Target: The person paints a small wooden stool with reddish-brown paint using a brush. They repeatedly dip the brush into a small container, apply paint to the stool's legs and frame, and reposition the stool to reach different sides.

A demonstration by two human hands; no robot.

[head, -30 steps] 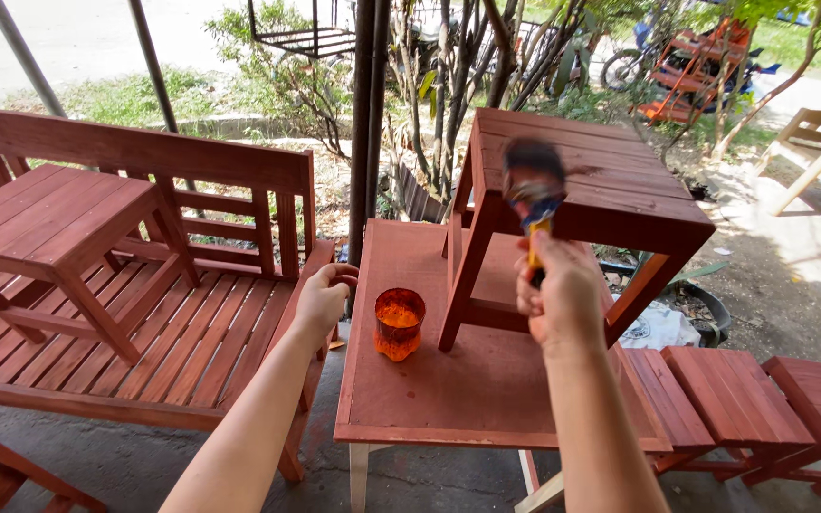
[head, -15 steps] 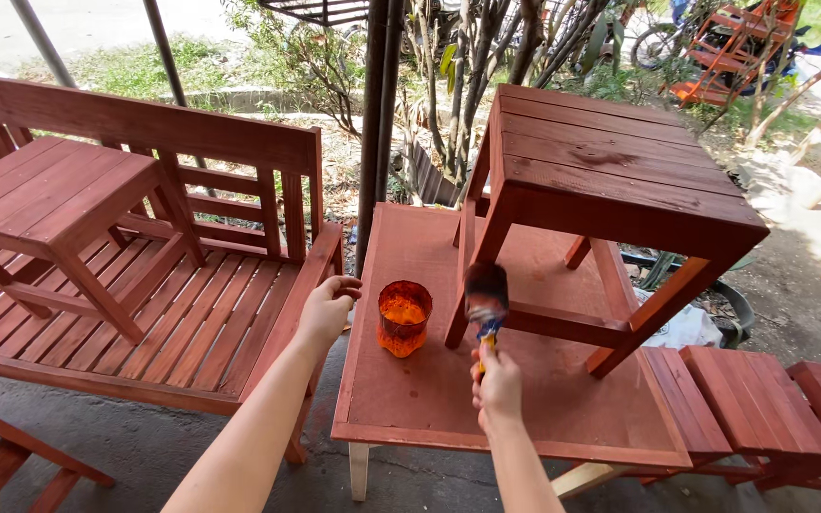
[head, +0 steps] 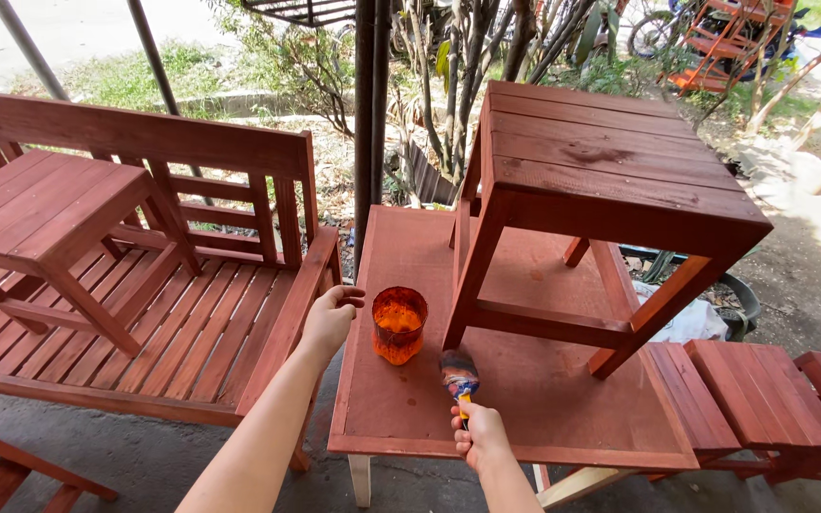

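Your right hand (head: 480, 439) sits at the lower centre of the frame, fingers wrapped tight round the yellow handle of a paintbrush (head: 459, 374) whose bristles point up-frame and rest on or just above the flat red tabletop (head: 544, 399); contact cannot be confirmed. Your left hand (head: 330, 318) is at the tabletop's left edge, fingers curled loosely, gripping nothing, just beside the orange cup (head: 398, 325) of stain without clearly touching it. The cup stands upright near the left edge of the top, between your left hand and the front left leg of the small red table (head: 610, 171) that stands on the work surface. Open board: a bare strip from the brush rightward to the lower right corner, and another under the small table. The near edge runs just above your right wrist. Count: one brush, one cup, two small slatted tables (the second (head: 45, 214) sits on the bench (head: 192, 323) at left), one bench, three slatted pieces at lower right, cut off by the frame. The small table's rear legs are partly hidden; the cup's fill level is hard to read.
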